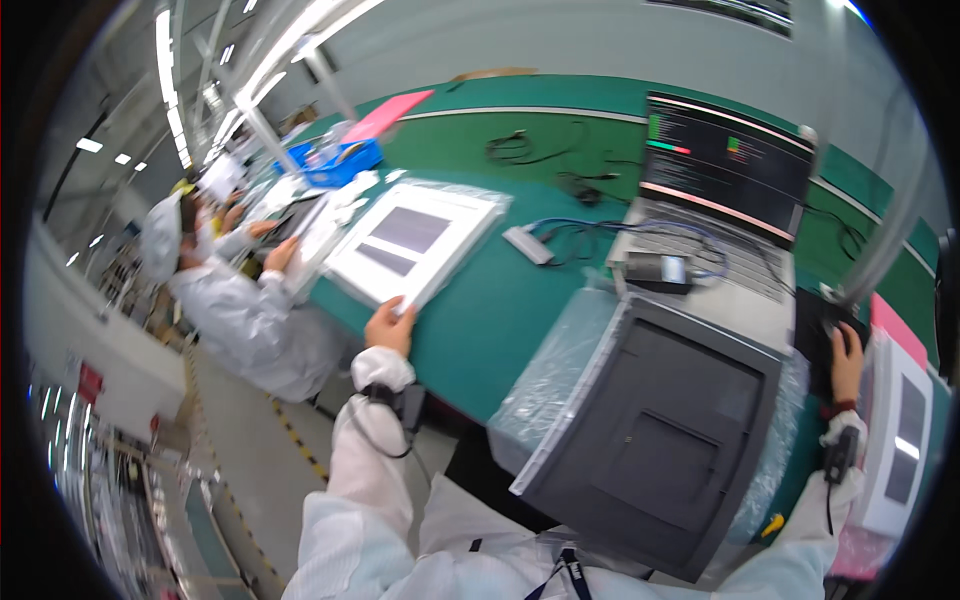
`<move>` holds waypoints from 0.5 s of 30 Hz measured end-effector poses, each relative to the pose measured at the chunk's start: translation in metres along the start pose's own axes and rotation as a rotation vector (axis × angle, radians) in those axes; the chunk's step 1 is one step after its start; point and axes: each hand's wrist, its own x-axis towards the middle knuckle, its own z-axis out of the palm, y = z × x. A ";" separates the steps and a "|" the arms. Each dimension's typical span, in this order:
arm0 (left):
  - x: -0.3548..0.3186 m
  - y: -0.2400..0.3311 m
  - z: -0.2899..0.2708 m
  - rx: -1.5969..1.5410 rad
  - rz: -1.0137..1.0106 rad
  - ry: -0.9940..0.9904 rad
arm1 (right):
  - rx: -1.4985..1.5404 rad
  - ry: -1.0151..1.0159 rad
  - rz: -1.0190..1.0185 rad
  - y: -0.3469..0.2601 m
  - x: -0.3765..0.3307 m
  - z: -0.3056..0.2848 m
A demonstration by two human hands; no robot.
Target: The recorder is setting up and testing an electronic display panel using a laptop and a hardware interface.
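Note:
My left hand (pixel 390 327) pinches the near corner of a flat white-framed panel (pixel 372 232) with two dark windows, lying on clear plastic wrap on the bench. At the right, my right hand (pixel 848 362) rests with its fingers over a dark computer mouse (pixel 832 322) on a black mouse pad (pixel 813 345); the mouse is mostly hidden. Between my arms a large dark grey device housing (pixel 650 440) sits tilted on bubble wrap (pixel 560 380). Behind it stands an open laptop (pixel 728 165) with text on a dark screen. A small black box (pixel 657 270) lies on its keyboard.
Blue and black cables run from a white adapter (pixel 528 245) to the laptop. Loose black cords (pixel 515 148) lie farther back on the green bench (pixel 470 330). Another white panel (pixel 895 440) stands at the right edge. A co-worker (pixel 240 290) and a blue bin (pixel 340 165) are at the left.

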 end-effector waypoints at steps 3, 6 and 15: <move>-0.001 0.011 0.003 -0.066 0.044 0.024 | -0.001 -0.015 -0.026 0.032 0.008 -0.009; 0.002 -0.004 0.004 -0.035 0.059 0.018 | -0.017 -0.038 -0.051 0.052 0.014 -0.007; -0.009 0.019 -0.002 0.351 0.337 0.226 | 0.026 -0.067 -0.041 0.073 0.017 -0.004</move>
